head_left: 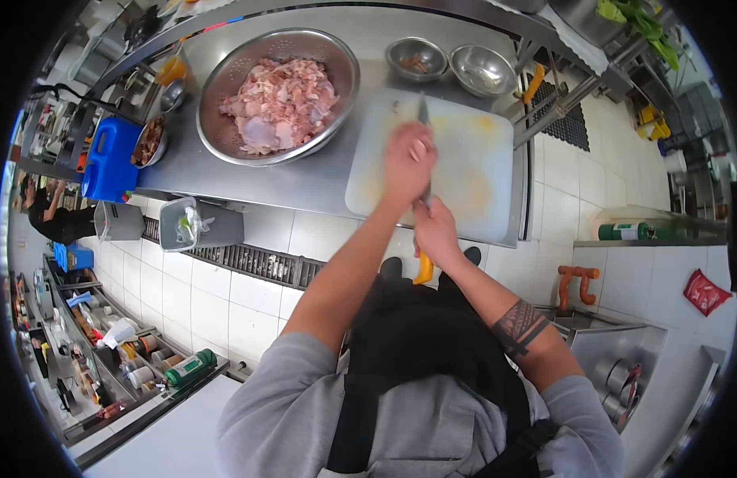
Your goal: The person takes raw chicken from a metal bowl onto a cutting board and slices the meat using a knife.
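Observation:
My right hand point(438, 231) is closed round the yellow handle point(422, 271) of a knife, near the front edge of the white cutting board point(472, 187). The knife's blade point(423, 110) points away from me over the board. My left hand point(410, 162) is farther up, at the blade, partly covering it, with its fingers curled and slightly blurred. Whatever those fingers hold is hidden. To the left of the board, a big perforated metal colander point(340, 56) holds a heap of raw, pink, chicken-like meat point(281, 103).
Behind the board stand two small metal bowls point(417, 59), one with scraps in it. A blue jug point(112, 159) and a bowl of brown pieces point(151, 142) are at the bench's left end. Grey bins point(177, 223) stand below the front edge. A shelf post point(564, 103) rises at right.

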`<state>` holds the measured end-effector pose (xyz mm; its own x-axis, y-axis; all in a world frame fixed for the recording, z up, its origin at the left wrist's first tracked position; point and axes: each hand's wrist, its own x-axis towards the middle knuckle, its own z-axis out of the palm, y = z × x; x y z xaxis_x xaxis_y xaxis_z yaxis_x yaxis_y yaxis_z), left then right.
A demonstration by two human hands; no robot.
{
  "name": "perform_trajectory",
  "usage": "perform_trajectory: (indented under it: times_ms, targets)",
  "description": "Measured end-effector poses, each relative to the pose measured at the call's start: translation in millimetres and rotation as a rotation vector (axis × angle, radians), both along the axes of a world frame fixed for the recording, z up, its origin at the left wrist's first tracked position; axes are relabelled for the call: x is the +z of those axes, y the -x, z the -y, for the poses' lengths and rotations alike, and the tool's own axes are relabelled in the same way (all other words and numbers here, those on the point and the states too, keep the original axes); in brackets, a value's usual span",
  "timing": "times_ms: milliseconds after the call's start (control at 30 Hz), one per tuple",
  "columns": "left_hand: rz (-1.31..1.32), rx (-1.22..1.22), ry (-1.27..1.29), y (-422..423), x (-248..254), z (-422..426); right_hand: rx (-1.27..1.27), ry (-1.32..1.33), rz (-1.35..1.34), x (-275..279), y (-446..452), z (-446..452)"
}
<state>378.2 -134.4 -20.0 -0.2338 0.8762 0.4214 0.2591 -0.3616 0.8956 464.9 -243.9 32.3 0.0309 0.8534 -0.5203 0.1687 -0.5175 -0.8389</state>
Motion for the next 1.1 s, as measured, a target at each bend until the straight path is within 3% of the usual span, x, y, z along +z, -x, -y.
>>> perform_trajectory:
  times_ms: [67, 133, 200, 233, 300, 333, 400, 467, 533, 667, 767, 867, 933, 967, 1000, 1067, 1100]
  targets:
    - [0.081, 0.105, 0.06, 39.7, 51.8, -20.8, 0.146, -0.148, -0.024, 33.2, 25.0, -15.6]
    - [-0.049, 0.271, -0.23, 88.5, 91.7, -49.0, 0.222, -0.16, -0.073, 75.4, 48.1, -27.3]
    - [-0.209, 0.401, -0.326, 131.2, 124.6, -71.5, 0.298, -0.174, -0.116, 87.1, 57.1, -34.6]
    - [-0.209, 0.408, -0.331, 153.6, 120.6, -92.8, 0.315, -0.143, -0.122, 88.4, 59.2, -37.2]
    - [-0.624, 0.603, -0.422, 198.5, 91.9, -128.1, 0.333, -0.114, -0.126, 83.8, 58.0, -34.1]
    - [-0.621, 0.609, -0.426, 218.1, 84.9, -127.1, 0.354, -0.104, -0.05, 72.4, 48.9, -28.7]
    - [-0.865, 0.695, 0.469, 257.5, 78.3, -127.4, 0.338, -0.094, 0.081, 61.2, 26.2, -18.3]
    - [-0.936, 0.616, 0.534, 312.1, 60.6, -122.1, 0.267, -0.091, 0.168, 44.8, -6.9, -5.8]
    - [-0.904, 0.272, 0.973, 333.4, 68.5, -115.9, 0.191, -0.078, 0.213, 22.0, -43.8, 5.7]
    - [-1.043, 0.337, 0.829, 349.8, 3.8, -113.2, 0.062, -0.016, 0.263, -3.6, -107.7, 28.3]
    - [-1.283, -0.016, 0.88, 395.6, -31.9, -147.0, 0.049, -0.011, 0.291, -16.4, -143.0, 51.4]
    - [-1.485, -0.038, 0.802, 391.5, -10.1, -154.1, 0.001, 0.028, 0.376, -19.8, -163.3, 71.3]
    - [-1.697, -0.223, 0.463, 382.6, 32.2, -147.1, -0.04, 0.037, 0.367, -20.9, -173.6, 83.4]
    - [-1.374, -0.186, 0.507, 390.0, 42.2, -144.0, -0.051, 0.039, 0.361, -20.5, -177.2, 87.8]
    - [-1.381, -0.19, 0.503, 386.5, 54.4, -139.0, -0.077, 0.049, 0.337, -19.9, -179.9, 91.6]
    - [0.065, -0.15, 0.789, 381.8, 81.8, -127.0, -0.103, 0.053, 0.306, -19.6, -180.0, 95.7]
    - [0.057, -0.15, 0.786, 379.6, 88.9, -120.3, -0.119, 0.045, 0.278, -19.7, -178.8, 97.5]
